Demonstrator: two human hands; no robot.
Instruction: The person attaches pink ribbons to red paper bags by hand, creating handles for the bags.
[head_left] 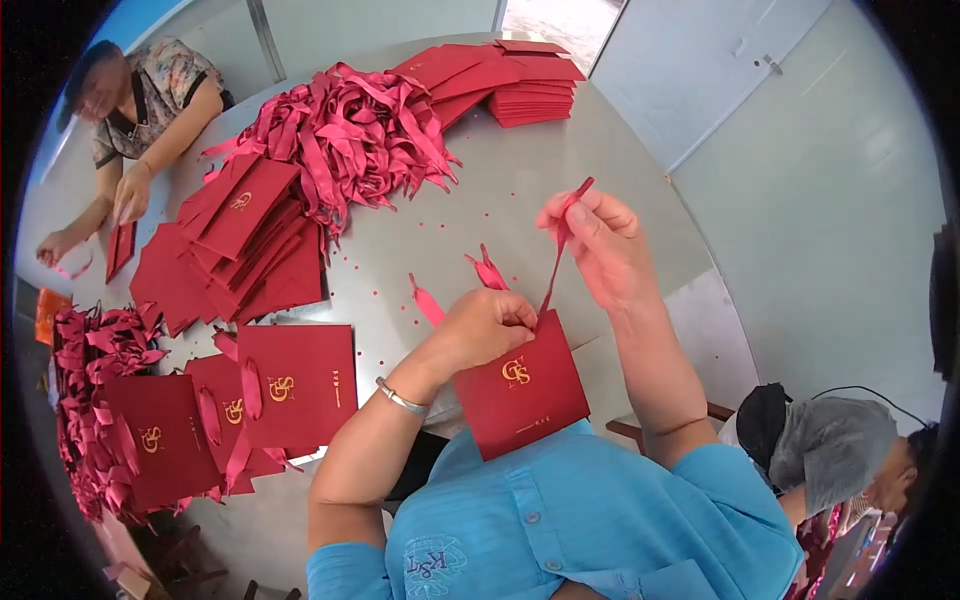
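A dark red paper gift bag [525, 390] with gold lettering lies flat against my front at the table's edge. My left hand [485, 325], with a bangle at its wrist, is closed at the bag's top edge, fingertips pinched where a ribbon meets the paper. My right hand [600, 240] is raised above it, thumb and finger pinching the upper end of that red ribbon [556, 255], which runs taut down to the bag. Two pink ribbon ends [487, 270] stick out beyond my left hand.
A heap of loose pink ribbons [350, 140] lies on the table [560, 150], beside stacked red bags [535, 85] and a sliding pile of bags [245, 250]. Bags with ribbon handles [300, 385] lie at left. One person [150, 110] works across the table; another [835, 445] sits at right.
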